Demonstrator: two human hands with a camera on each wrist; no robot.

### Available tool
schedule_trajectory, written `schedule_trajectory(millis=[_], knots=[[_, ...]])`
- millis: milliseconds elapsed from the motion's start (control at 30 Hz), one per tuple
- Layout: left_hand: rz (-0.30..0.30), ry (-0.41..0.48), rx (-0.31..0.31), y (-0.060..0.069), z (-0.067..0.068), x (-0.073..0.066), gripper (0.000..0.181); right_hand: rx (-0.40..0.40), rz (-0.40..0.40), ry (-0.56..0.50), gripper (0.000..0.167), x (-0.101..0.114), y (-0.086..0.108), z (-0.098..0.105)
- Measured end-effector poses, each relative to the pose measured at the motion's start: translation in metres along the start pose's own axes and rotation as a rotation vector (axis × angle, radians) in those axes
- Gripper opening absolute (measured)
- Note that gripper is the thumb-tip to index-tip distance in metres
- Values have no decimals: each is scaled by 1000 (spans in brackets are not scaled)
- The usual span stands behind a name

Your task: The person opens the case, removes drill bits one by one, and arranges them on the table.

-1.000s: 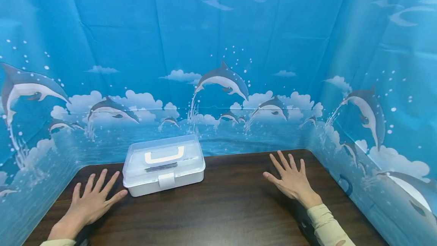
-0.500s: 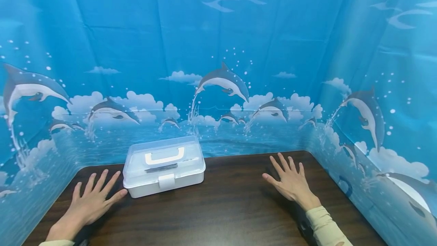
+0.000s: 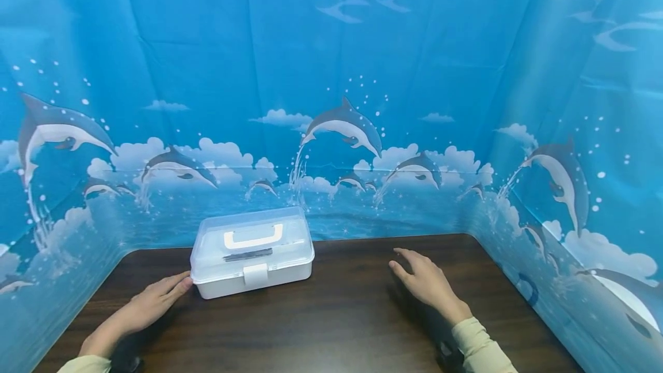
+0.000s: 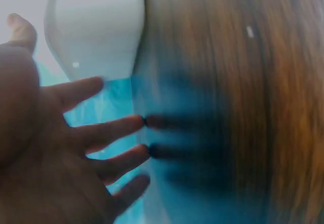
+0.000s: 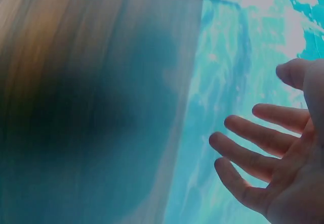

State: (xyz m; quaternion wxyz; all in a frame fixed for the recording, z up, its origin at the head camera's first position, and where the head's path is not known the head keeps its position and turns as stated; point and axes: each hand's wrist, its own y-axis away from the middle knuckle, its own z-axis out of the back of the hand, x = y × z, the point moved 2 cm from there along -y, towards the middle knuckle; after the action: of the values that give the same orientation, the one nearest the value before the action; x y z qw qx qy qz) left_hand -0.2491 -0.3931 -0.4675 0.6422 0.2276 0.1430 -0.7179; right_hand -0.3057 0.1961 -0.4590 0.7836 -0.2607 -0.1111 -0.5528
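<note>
Barely can make out the contents of the white box (image 3: 233, 269) through its translucent lid (image 3: 217, 246): see one slim dark item (image 3: 247, 255) just behind the latch (image 3: 255, 276), too veiled to name. Note the lid down, with a white handle (image 3: 254, 242) on top. Locate the box left of centre on the brown tabletop (image 3: 336, 327), near the blue backdrop (image 3: 331, 45). Of the hands, find the left hand (image 3: 150, 304) at the box's left front corner, fingers extended, grasping nothing; cannot tell whether touching. In the left wrist view, see the box cut off by the top edge and the wood smeared by blur. Find the right hand (image 3: 427, 284) well apart from the box, over the right part, fingers loose and free of any grip. In the right wrist view, see the palm cut off at the right edge; cannot confirm the pale corner at the top as the box. Cannot identify the mostly hidden dark objects (image 3: 450, 356) beneath both wrists. Note both sleeves (image 3: 481, 344) cut off below.
</note>
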Motion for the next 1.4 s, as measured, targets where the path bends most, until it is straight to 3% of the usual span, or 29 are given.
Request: schedule_trajectory(millis=[100, 233, 433, 633, 833, 1133, 1400], knots=[[3, 224, 41, -2, -3, -3, 77, 15, 2, -36, 54, 6, -2, -12], [81, 444, 21, -4, -2, -7, 84, 19, 23, -33, 51, 17, -6, -26], [192, 685, -3, -4, -3, -13, 102, 54, 49, -38, 54, 30, -12, -40], [260, 906, -39, -6, -4, -18, 109, 100, 58, -68, 59, 40, -16, -45], [303, 1010, -69, -2, 0, -16, 103, 136, 34, -129, 69, 53, -20, -55], [245, 1122, -54, -4, 5, -16, 92, 193, -17, -276, 66, 77, -30, -71], [236, 1261, -42, -9, 0, -20, 36, 260, -28, -433, 64, 97, -39, -79]])
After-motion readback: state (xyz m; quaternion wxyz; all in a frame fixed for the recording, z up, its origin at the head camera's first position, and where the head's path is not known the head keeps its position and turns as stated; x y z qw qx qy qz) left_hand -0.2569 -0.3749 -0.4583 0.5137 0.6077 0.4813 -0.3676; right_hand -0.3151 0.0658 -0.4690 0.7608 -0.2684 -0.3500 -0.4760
